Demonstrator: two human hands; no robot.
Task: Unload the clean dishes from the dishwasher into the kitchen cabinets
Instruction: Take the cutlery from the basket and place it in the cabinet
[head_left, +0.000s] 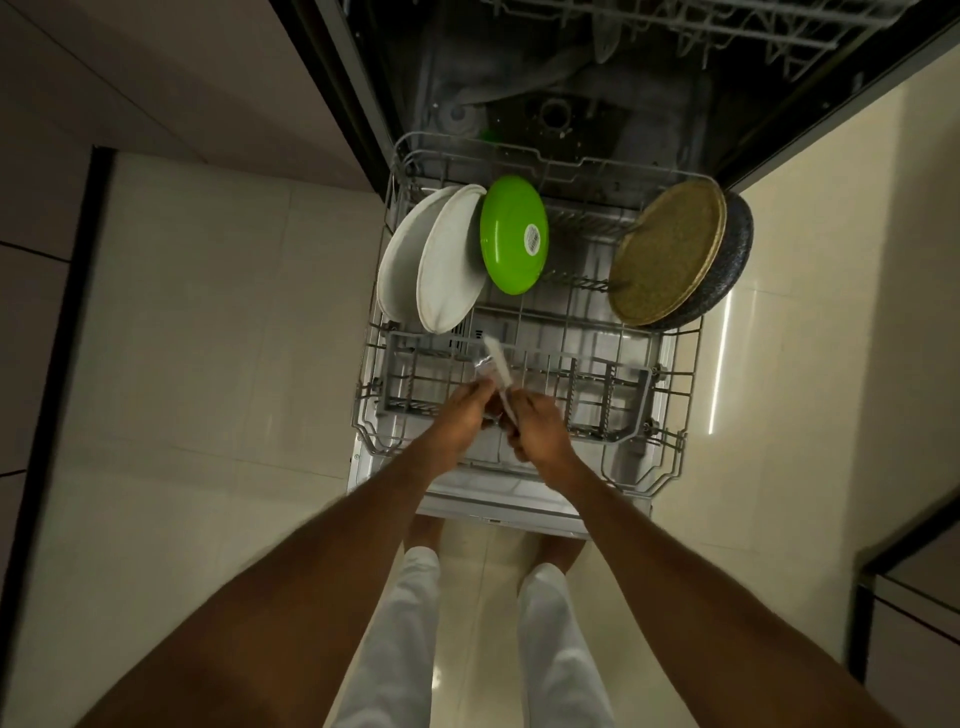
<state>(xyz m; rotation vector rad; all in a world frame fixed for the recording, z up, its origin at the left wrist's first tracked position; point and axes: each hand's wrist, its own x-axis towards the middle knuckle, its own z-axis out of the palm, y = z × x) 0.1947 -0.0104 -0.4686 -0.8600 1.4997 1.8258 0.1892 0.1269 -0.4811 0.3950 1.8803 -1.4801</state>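
A: Hands?
B: Left hand (464, 414) and right hand (537, 427) met over the near end of the pulled-out rack (670, 400), both curled round blurred cutlery (497, 364); which pieces, I could not tell.

A: Cutlery basket (613, 400)?
B: Just beyond the hands.

A: Farther back?
B: Two white plates (441, 260) on edge at left, green plate (513, 241) beside them; tan plate (667, 254) against a dark pan (735, 260) at right.

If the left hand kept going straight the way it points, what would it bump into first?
Probably the right hand, since the left hand points up and to the right, close against it, over the cutlery they hold. Depth is unclear.
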